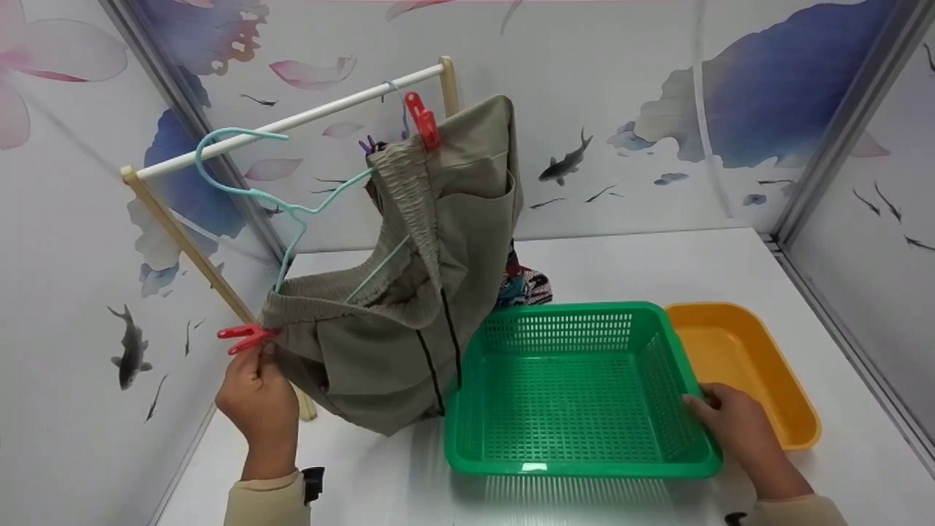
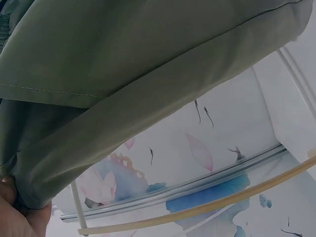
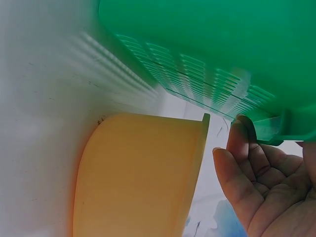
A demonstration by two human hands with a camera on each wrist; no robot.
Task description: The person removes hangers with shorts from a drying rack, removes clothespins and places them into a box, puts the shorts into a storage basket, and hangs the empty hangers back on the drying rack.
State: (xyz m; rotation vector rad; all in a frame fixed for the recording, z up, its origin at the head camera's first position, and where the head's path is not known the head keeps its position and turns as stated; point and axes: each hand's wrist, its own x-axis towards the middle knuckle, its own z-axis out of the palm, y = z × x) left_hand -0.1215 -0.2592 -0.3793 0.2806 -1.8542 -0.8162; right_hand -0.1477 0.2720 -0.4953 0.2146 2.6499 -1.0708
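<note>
A pair of olive-khaki drawstring shorts [image 1: 467, 226] hangs on a light-green hanger [image 1: 252, 191]. Red clothespins clip both ends of its waistband, one clothespin [image 1: 422, 120] at the top and another clothespin [image 1: 252, 336] at the lower left. Just below that lower clothespin, my left hand [image 1: 259, 402] pinches the corner of the shorts; the left wrist view shows the fingertips on the fabric. My right hand [image 1: 741, 431] grips the right rim of a green slotted basket [image 1: 584, 467], thumb on top. From the right wrist view, its fingers [image 3: 239, 140] reach under the rim.
Behind the shorts stands a rack with a white rod [image 1: 314, 113] and wooden legs [image 1: 197, 252]. Another hanger with a purple clip [image 1: 370, 144] is mostly hidden. Patterned cloth [image 1: 526, 285] shows behind the basket. A yellow tub [image 1: 730, 351] sits right of it on the white table [image 1: 628, 267].
</note>
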